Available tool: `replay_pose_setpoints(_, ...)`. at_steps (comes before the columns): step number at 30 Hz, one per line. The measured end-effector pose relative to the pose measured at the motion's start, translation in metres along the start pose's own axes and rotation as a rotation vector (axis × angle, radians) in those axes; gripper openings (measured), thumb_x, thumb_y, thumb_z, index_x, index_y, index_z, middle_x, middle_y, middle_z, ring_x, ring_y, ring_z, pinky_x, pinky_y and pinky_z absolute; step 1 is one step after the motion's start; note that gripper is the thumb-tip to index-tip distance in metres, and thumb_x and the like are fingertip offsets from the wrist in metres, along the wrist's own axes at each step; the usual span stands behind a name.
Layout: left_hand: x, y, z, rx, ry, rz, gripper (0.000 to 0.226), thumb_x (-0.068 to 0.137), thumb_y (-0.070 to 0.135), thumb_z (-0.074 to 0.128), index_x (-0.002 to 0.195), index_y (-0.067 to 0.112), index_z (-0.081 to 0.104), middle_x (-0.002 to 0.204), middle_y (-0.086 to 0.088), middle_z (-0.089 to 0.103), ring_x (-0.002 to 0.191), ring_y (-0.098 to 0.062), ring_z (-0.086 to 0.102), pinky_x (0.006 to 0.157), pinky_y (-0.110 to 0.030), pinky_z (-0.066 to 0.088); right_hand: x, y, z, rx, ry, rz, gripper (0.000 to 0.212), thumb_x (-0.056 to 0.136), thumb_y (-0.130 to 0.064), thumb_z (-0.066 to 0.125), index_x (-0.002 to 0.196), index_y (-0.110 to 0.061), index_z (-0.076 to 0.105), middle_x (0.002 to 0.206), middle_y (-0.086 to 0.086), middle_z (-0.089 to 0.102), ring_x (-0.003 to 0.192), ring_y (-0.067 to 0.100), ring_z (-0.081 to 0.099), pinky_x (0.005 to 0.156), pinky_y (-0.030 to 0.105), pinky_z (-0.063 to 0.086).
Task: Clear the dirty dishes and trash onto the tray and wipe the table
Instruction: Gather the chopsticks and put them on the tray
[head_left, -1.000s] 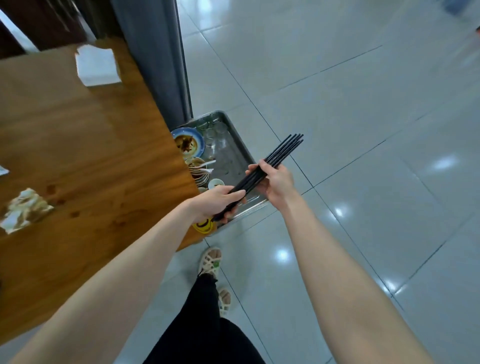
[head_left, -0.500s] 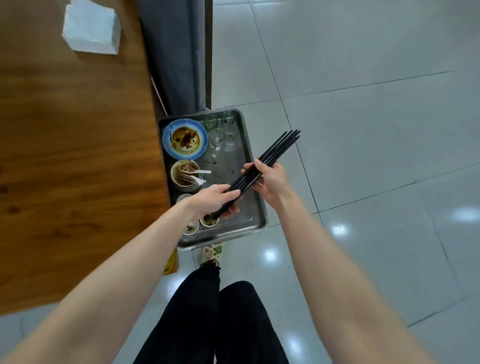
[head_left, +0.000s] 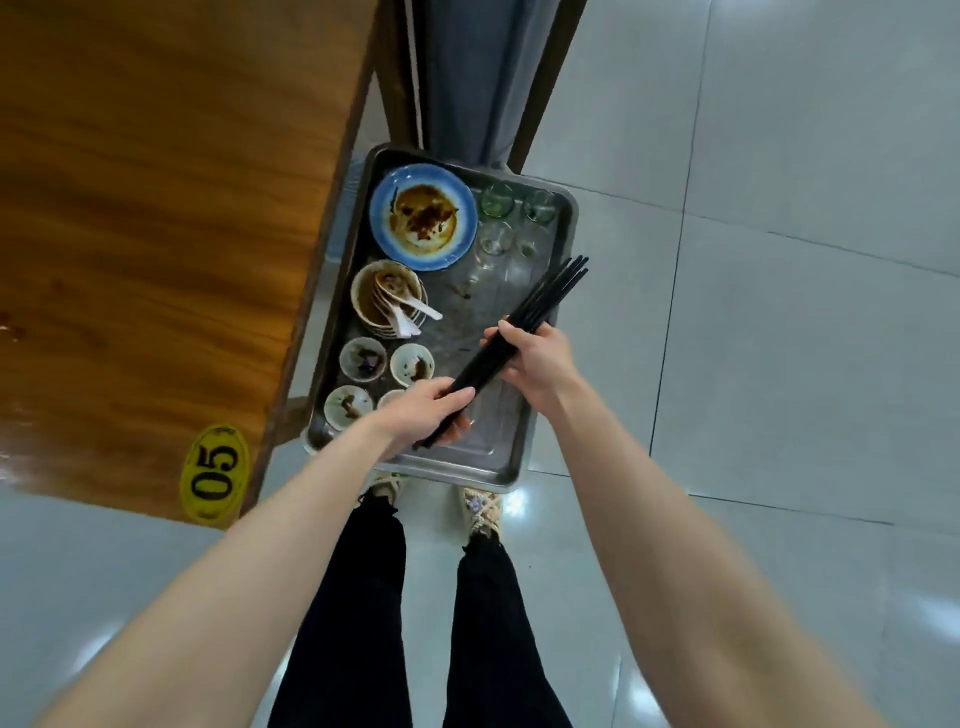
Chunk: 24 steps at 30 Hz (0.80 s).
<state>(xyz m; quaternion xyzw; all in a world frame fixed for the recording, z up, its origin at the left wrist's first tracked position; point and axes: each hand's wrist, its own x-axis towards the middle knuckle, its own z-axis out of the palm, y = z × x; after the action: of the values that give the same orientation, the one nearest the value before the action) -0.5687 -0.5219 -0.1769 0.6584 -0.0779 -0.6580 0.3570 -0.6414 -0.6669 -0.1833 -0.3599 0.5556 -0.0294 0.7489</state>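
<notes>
The left hand (head_left: 415, 415) and right hand (head_left: 543, 358) are curling their fingers (head_left: 447, 397) round the black chopsticks (head_left: 550, 298). The bundle is pointing from 7 to 1 o'clock, over the bare 3 o'clock side of the tray (head_left: 493, 447).

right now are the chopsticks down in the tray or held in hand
Held in hand, not down. The left hand and right hand both grip the black chopsticks as a tilted bundle over the tray.

A bundle of black chopsticks (head_left: 524, 332) slants from lower left to upper right above the steel tray (head_left: 467, 467) at centre frame. The tray holds a sauce-smeared blue plate (head_left: 423, 215), stacked bowls (head_left: 387, 299) with white spoons (head_left: 410, 317), dirty small cups (head_left: 363, 358) and clear glasses (head_left: 496, 200).
</notes>
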Motion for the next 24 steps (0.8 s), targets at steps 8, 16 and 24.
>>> replay_pose_setpoints(8,0.047,-0.066,0.024,-0.233,0.173,-0.054,0.033,0.101,0.029,0.048,0.118,0.001,0.056,0.080,-0.004,0.065,0.053,-0.004,0.057,0.053,-0.017,0.043,0.068,0.041,-0.009,-0.217,-0.118,0.086,0.004,0.094,-0.005,0.057,0.098,-0.006,0.055,0.083,0.007,0.067,0.078,0.019,0.068,0.071,0.034,0.059)
replay_pose_setpoints(16,0.090,-0.105,0.032,-0.334,0.249,-0.050,0.025,0.101,0.025,0.047,0.118,0.008,0.055,0.087,-0.007,0.063,0.073,-0.016,0.057,0.063,-0.029,0.042,0.121,0.069,-0.009,-0.319,-0.164,0.136,0.004,0.092,-0.004,0.060,0.094,-0.007,0.057,0.084,0.008,0.070,0.078,0.018,0.070,0.072,0.035,0.060)
replay_pose_setpoints(24,0.102,-0.131,0.036,-0.436,0.370,-0.096,0.013,0.099,0.023,0.052,0.109,0.016,0.055,0.090,-0.004,0.058,0.083,-0.014,0.057,0.084,-0.036,0.052,0.140,0.074,0.000,-0.349,-0.128,0.122,0.004,0.093,-0.004,0.058,0.093,-0.007,0.055,0.093,0.011,0.068,0.089,0.023,0.067,0.083,0.043,0.057)
